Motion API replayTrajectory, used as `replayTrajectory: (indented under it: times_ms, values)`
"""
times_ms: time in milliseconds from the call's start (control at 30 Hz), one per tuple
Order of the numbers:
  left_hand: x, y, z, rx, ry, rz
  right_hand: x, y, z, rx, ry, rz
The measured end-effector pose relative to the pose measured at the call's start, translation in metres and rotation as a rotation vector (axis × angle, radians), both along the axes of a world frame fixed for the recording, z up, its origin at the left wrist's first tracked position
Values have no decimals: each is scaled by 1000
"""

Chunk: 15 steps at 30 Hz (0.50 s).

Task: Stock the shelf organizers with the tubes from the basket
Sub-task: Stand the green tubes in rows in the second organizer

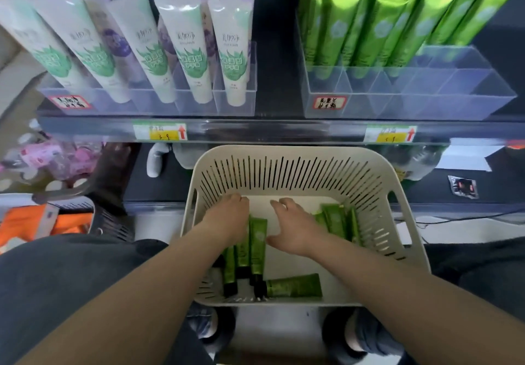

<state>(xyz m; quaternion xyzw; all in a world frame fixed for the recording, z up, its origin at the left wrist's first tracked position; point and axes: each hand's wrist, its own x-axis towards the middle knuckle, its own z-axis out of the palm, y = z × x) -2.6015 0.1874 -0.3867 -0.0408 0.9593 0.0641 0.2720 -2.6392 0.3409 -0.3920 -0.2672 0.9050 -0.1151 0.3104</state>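
Left arm (pixel 142 293) and right arm (pixel 383 288) bare, reaching forward and down, left hand (pixel 227 218) palm down, fingers (pixel 237 198) bent downward at the tips, right hand (pixel 297 229) palm down, fingers (pixel 285 203) loosely bent, thumb stretched sideways.

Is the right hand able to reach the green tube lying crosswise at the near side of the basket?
Probably yes. The right hand is inside the basket, open, and the crosswise tube lies uncovered near its wrist; nothing rests on it.
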Motion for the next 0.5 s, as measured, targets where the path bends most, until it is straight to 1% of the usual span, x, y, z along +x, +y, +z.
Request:
replayTrajectory:
  times_ms: [100, 200, 500]
  values:
    - [-8, -1, -14, -18, -88, -39, -3, -7, -16, 20, -46, 11]
    - [-14, -2, -25, -40, -124, -74, -5, -13, -31, 32, -88, 9]
    - [-38, -4, -52, 0, -157, 21, -18, -27, -69, 60, -146, 11]
